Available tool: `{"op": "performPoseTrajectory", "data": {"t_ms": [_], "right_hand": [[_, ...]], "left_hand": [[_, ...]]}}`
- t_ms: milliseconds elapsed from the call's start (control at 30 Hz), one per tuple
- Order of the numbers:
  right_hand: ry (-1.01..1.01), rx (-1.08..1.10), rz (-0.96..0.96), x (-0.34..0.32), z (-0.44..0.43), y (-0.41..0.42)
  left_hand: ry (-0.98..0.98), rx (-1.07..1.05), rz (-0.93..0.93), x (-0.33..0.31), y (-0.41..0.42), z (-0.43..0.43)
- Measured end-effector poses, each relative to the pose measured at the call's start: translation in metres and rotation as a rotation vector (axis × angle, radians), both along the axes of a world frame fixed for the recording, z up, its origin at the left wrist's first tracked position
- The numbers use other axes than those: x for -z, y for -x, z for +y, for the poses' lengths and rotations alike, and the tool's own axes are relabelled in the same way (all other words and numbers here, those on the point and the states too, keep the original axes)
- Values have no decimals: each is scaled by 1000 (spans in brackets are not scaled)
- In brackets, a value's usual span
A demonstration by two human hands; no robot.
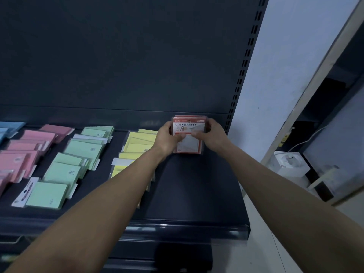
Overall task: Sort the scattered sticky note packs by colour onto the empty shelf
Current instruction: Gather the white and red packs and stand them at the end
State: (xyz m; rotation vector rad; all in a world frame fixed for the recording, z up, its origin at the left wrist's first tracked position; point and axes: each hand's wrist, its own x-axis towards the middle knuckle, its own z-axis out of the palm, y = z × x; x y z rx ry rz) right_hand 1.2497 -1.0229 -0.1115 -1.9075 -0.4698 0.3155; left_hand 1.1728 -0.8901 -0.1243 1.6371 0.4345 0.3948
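- Both forearms (118, 194) reach in over the front edge of the shelf (197, 194), heading for its back right corner.
- We mark the left hand (169, 137) as gripping the left side of the red pack stack (188, 143): thumb on the printed front, fingers curled round the edge.
- We mark the right hand (211, 134) the same way on the right side, with the thumb on the front and the fingers wrapped behind. Neither hand is free.
- We place the red pack stack at the back right corner of the shelf, close to the back panel (118, 56), with UNIVERSITY printed on its front. We cannot tell whether its lower edge rests on the shelf or hangs just above it.
- Done so far, as we judge it, are four colour groups laid out along the shelf: blue packs (9, 127) at the left edge, then pink packs (25, 150), green packs (78, 154), and yellow packs (137, 144) just left of the hands.
- Within each group the packs overlap and sit crooked, but we see no mixed colours.
- We judge the task late: red looks like the fifth group, now being set in place.
- Left to do: release the stack and perhaps square up the groups. No unsorted packs are in view, so we cannot tell how many remain.
- Off the shelf's right side, a white box (289, 164) sits on the floor and has no part in the task.
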Motion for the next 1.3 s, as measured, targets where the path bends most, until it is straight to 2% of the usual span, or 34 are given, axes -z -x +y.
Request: {"op": "performPoseTrajectory", "data": {"t_ms": [300, 600, 833, 1000, 1167, 1300], "right_hand": [[46, -87, 116, 9, 6, -5], [125, 11, 66, 16, 15, -15], [119, -6, 150, 15, 16, -21], [194, 50, 47, 17, 14, -16], [116, 109, -48, 14, 16, -13], [164, 116, -51, 15, 16, -12]], "left_hand": [[-56, 46, 130, 10, -11, 8], [-265, 39, 161, 18, -24, 12], [-272, 55, 228, 16, -30, 10], [-305, 43, 202, 20, -28, 8], [-354, -23, 86, 18, -29, 12], [-365, 2, 139, 18, -30, 14]]}}
